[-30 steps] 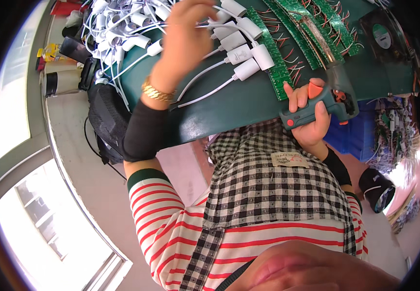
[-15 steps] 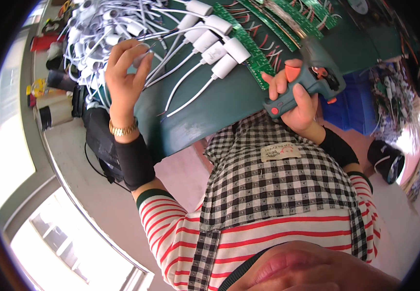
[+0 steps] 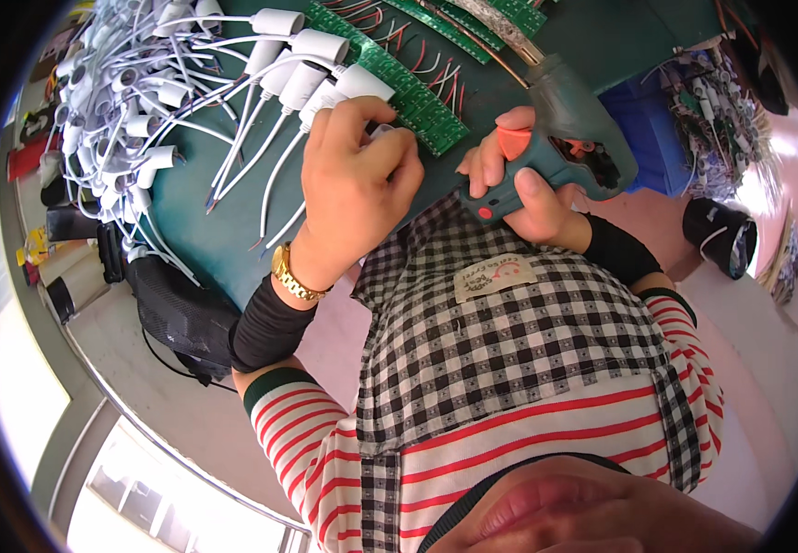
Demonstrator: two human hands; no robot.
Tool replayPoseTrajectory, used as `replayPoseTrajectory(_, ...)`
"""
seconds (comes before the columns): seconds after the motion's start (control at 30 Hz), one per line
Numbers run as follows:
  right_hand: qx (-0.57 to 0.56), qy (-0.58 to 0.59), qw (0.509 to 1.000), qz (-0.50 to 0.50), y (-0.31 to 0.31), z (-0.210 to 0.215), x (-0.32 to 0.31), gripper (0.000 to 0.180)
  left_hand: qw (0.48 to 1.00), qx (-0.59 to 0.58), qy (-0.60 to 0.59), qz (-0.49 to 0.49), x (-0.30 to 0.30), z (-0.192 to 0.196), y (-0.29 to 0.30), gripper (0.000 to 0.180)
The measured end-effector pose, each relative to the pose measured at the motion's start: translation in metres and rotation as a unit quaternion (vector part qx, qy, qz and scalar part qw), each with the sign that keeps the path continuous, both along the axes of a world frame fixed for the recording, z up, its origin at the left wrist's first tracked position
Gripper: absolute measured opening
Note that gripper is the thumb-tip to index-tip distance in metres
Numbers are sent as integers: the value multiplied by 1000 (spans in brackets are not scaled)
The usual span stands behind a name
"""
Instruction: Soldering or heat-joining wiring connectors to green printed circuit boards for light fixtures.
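Observation:
My left hand [image 3: 357,184], with a gold watch on its wrist, is closed at the end of a row of white lamp sockets [image 3: 362,83]. Between its thumb and forefinger shows a bit of a white lamp socket [image 3: 381,132], mostly covered by the fingers. Just beyond lies a green circuit board [image 3: 417,106] with red, white and black wires. My right hand [image 3: 542,198] is wrapped around the handle of a grey-green soldering gun [image 3: 569,124], fingers near its orange trigger. The gun's metal front end points away over the table.
A big heap of white corded sockets [image 3: 132,88] covers the far left of the dark green table [image 3: 192,198]. More circuit boards [image 3: 445,28] lie at the back. Right of the table stand a blue bin [image 3: 652,138] and a pile of wired parts [image 3: 717,115]. A black bag [image 3: 173,309] hangs at left.
My left hand has moved right and nearer, from beside the heap to the row's end by the board. My right hand keeps its hold on the soldering gun. The whole view has shifted.

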State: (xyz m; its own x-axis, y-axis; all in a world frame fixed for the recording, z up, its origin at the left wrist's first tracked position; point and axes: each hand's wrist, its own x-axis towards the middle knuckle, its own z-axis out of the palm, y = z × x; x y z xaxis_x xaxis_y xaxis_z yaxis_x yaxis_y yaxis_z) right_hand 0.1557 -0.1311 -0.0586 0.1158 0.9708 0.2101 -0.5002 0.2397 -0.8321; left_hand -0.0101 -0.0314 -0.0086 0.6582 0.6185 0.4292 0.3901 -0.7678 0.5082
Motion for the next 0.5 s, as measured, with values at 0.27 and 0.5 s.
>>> replayPoseTrajectory(0.27, -76, 11, 996, 39, -22, 0, 25, 51, 997, 30, 2, 65, 3, -16, 4, 11)
replayPoseTrajectory(0.5, -112, -96, 985, 94, -45, 3, 53, 44, 998, 15, 8, 61, 4, -18, 2, 9)
